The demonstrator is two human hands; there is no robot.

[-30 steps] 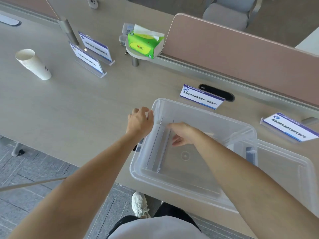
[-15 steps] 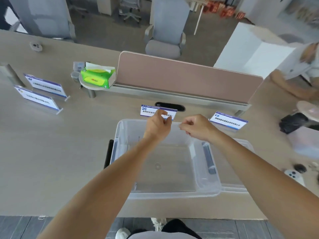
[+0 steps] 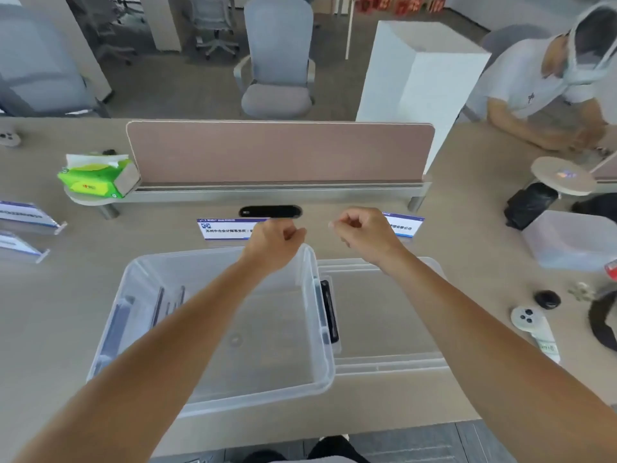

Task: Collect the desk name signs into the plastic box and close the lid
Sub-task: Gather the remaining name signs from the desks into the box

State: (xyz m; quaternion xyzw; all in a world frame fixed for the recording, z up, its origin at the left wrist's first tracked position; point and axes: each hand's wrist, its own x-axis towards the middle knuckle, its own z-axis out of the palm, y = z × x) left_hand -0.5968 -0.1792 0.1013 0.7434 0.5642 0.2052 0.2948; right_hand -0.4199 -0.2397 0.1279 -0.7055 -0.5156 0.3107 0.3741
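Observation:
The clear plastic box (image 3: 213, 396) stands open on the desk in front of me, with a few name signs (image 3: 167, 305) lying flat along its left side. Its lid (image 3: 384, 312) lies on the desk to the right of it. Beyond the box a blue-and-white name sign (image 3: 223, 228) stands on the desk. My left hand (image 3: 273, 238) is curled over its right end, and any grip is hidden. My right hand (image 3: 364, 233) is curled with nothing in it, in front of a second sign (image 3: 405, 225). Two more signs (image 3: 23, 213) stand at the far left.
A pink divider panel (image 3: 280, 152) runs across the desk behind the signs, with a green tissue pack (image 3: 96, 178) at its left end. A person (image 3: 541, 95) sits at the far right. Another plastic box (image 3: 571, 242), a black bag and small items lie on the right.
Both hands came up out of the box and moved forward past its far rim to the two signs beyond it. The view has lifted and now faces the divider.

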